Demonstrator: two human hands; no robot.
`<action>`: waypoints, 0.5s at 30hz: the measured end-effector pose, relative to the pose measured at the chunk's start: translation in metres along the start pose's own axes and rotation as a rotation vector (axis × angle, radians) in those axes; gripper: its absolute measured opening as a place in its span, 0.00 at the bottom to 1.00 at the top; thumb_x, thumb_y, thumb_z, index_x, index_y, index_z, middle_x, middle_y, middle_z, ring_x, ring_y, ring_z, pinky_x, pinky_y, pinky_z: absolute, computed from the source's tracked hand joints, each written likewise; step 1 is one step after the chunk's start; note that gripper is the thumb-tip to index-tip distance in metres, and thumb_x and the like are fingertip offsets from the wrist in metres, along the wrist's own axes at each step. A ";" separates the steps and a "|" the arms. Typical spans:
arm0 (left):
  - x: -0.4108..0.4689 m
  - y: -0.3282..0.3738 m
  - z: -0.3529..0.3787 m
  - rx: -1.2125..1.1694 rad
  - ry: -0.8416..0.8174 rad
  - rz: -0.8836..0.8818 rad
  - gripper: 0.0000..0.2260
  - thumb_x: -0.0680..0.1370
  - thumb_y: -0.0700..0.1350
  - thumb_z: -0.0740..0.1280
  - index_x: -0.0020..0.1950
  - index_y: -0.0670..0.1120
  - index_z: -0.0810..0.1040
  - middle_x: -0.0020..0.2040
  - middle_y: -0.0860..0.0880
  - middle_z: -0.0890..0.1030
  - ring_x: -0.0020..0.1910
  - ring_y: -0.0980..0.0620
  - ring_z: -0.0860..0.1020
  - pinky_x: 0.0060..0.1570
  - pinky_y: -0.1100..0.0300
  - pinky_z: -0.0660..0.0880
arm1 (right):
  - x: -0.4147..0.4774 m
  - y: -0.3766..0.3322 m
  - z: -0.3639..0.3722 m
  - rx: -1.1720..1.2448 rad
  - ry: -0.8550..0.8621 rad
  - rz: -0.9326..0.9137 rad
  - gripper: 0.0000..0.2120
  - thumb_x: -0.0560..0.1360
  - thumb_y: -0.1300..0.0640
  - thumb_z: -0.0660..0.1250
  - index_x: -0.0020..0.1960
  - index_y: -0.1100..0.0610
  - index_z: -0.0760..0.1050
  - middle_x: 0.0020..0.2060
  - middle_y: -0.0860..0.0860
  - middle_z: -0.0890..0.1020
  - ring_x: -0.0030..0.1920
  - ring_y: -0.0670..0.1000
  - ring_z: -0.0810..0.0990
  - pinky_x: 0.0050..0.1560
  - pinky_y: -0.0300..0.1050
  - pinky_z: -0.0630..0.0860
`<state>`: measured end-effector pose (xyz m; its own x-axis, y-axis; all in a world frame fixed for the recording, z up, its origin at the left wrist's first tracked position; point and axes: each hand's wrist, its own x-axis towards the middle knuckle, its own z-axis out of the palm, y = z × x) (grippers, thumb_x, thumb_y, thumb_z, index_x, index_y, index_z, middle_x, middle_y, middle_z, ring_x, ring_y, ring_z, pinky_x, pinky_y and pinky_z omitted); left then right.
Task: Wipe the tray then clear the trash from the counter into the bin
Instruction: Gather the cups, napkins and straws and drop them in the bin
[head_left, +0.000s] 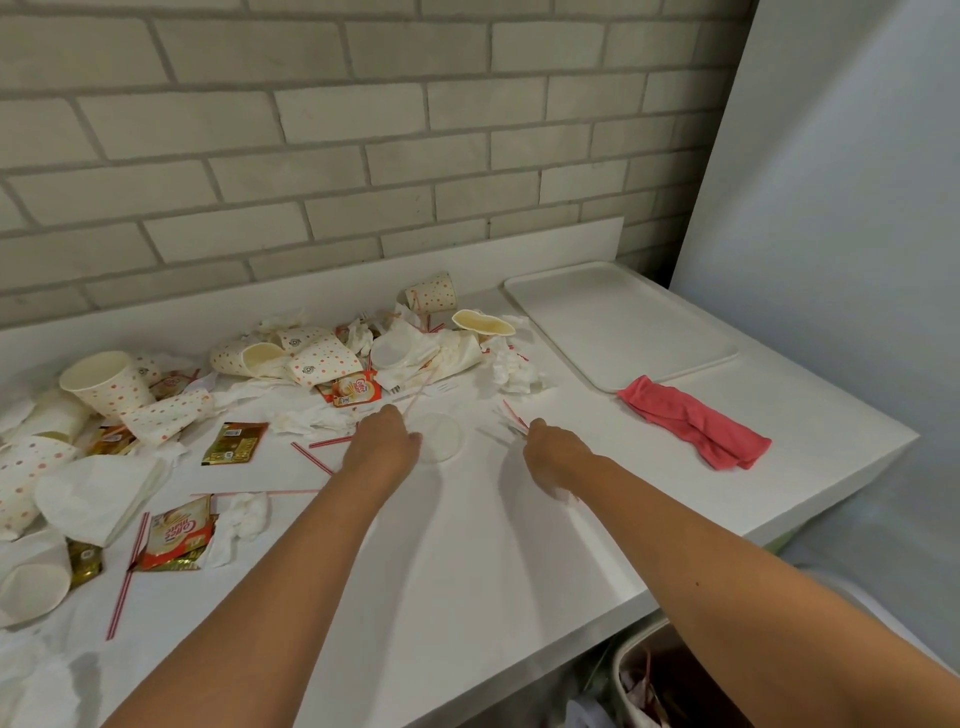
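Note:
Trash covers the white counter (467, 561): dotted paper cups (109, 384), crumpled napkins (514, 369), creamer packets (356, 387) and striped straws (130, 566). My left hand (384, 447) is curled and pinches a thin pink straw (421, 392) that slants up toward the pile. My right hand (550, 454) grips a bunch of striped straws and white plastic cutlery (511, 415), with a bit of white tissue under the palm. A clear round lid (441, 439) lies flat between the hands. The white tray (623, 322) sits bare at the back right. A red cloth (696, 421) lies beside it.
A brick wall backs the counter, and a pale wall closes the right side. The bin (670, 680) stands below the counter's front right edge, with trash inside. More cups and a gold packet (234, 441) crowd the left half of the counter.

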<state>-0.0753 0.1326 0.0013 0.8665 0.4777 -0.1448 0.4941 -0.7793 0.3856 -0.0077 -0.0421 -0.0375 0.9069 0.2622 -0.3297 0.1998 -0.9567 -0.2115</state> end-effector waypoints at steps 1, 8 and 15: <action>0.004 0.002 0.006 -0.020 0.001 0.027 0.19 0.78 0.49 0.64 0.64 0.39 0.69 0.63 0.41 0.73 0.62 0.43 0.73 0.55 0.53 0.71 | -0.001 0.002 -0.001 0.032 -0.007 -0.002 0.17 0.75 0.70 0.54 0.63 0.65 0.62 0.59 0.61 0.75 0.58 0.60 0.75 0.47 0.48 0.70; 0.023 0.005 0.028 0.076 -0.117 -0.013 0.38 0.71 0.63 0.67 0.73 0.44 0.58 0.71 0.41 0.62 0.70 0.41 0.66 0.61 0.50 0.70 | -0.009 0.028 -0.004 0.301 -0.081 -0.054 0.05 0.77 0.67 0.53 0.47 0.59 0.60 0.37 0.56 0.74 0.35 0.54 0.71 0.33 0.44 0.67; 0.027 0.021 0.023 0.059 -0.090 0.007 0.40 0.68 0.54 0.75 0.72 0.42 0.58 0.72 0.40 0.60 0.69 0.40 0.66 0.62 0.49 0.69 | -0.044 0.056 -0.027 0.772 -0.256 -0.056 0.08 0.78 0.66 0.50 0.45 0.59 0.65 0.30 0.54 0.72 0.24 0.50 0.71 0.32 0.45 0.71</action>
<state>-0.0394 0.1197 -0.0152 0.8713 0.4362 -0.2249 0.4894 -0.8062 0.3324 -0.0264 -0.1109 -0.0102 0.7718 0.4173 -0.4797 -0.1538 -0.6095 -0.7777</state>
